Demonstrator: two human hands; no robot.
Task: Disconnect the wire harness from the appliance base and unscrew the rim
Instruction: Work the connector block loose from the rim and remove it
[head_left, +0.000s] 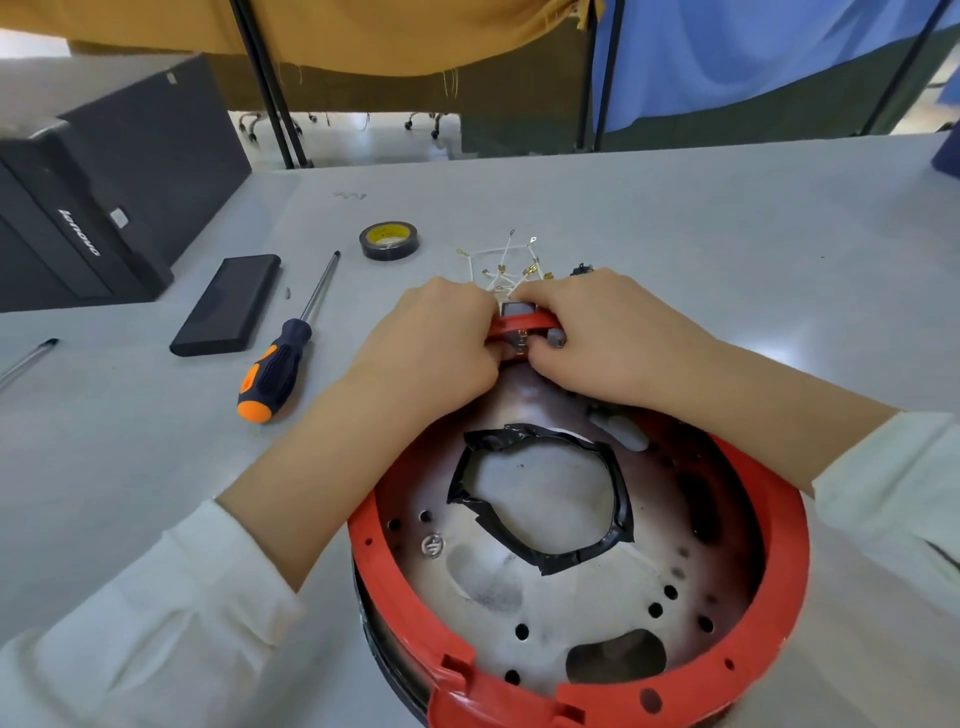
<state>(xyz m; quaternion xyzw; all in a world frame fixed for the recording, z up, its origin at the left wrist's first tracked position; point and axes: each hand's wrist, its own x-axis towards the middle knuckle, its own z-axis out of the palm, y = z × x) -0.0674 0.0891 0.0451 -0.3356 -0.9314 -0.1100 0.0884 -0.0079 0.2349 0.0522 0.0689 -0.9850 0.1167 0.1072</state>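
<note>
The round appliance base (582, 582) lies upside down on the grey table, with a red rim (779, 519) around a metal plate. A central hole in the plate is edged with black tape (618, 499). At the far edge of the rim, my left hand (431, 338) and my right hand (608, 338) both grip the red rim section around a small connector block (517, 310). A white wire harness (506, 262) with brass terminals fans out on the table just beyond my fingers.
An orange and black screwdriver (283, 361) lies left of the base. Further left are a flat black case (226, 306), a second tool tip (28, 356) and a black computer tower (93, 208). A roll of black tape (389, 240) sits behind.
</note>
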